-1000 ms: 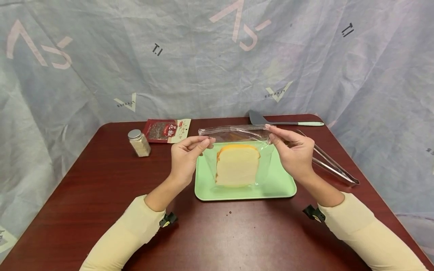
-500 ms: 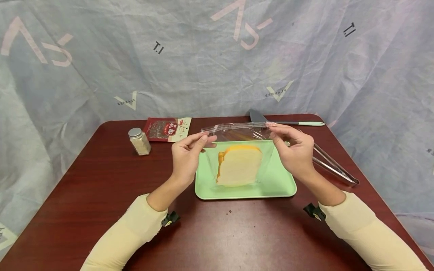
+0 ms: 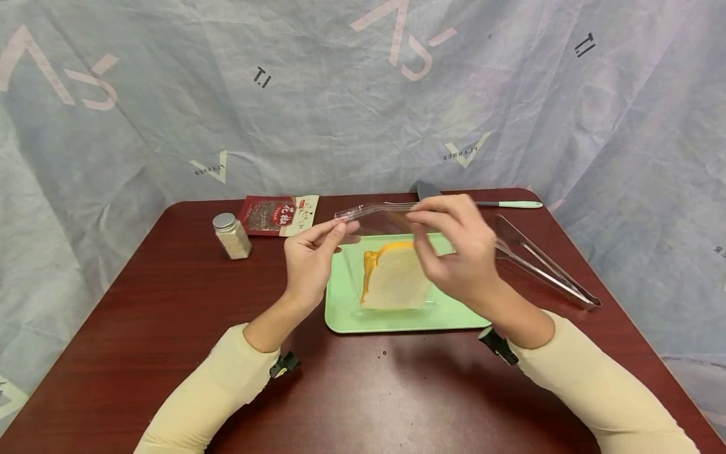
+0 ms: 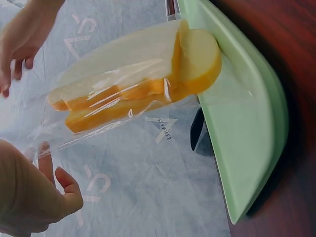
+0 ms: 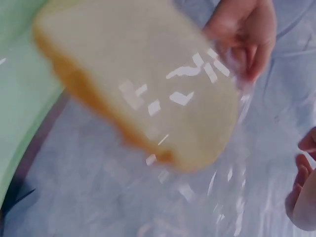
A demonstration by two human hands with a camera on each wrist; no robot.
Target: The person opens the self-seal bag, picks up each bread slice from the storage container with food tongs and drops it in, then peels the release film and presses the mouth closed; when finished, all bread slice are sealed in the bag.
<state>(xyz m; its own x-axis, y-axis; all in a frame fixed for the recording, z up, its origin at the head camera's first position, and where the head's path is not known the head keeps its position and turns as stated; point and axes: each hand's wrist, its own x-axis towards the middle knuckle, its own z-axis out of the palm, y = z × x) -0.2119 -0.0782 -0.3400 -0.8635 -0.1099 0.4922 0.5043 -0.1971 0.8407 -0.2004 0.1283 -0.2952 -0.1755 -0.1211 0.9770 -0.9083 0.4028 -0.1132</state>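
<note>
Slices of bread (image 3: 397, 280) with yellow-orange edges lie inside a clear zip bag (image 3: 374, 214), tilted above a green tray (image 3: 454, 315). My left hand (image 3: 309, 258) pinches the bag's upper left corner between thumb and fingers. My right hand (image 3: 459, 252), slightly blurred, is at the bag's top edge, right of the middle; its thumb and fingers are bent loosely and spread apart. In the right wrist view a gap shows between the right fingers (image 5: 298, 175) and the film. The bag's right corner is hidden behind the right hand in the head view.
A spice jar (image 3: 232, 236) and a red spice packet (image 3: 278, 215) stand and lie at the back left. Metal tongs (image 3: 544, 265) lie right of the tray. Behind them is a spatula (image 3: 510, 204). A grey cloth (image 3: 340, 113) hangs behind the table.
My right hand has let go of the bag's right corner and moved left along the top edge. The left hand keeps its grip. The bread has tilted a little, showing its left side.
</note>
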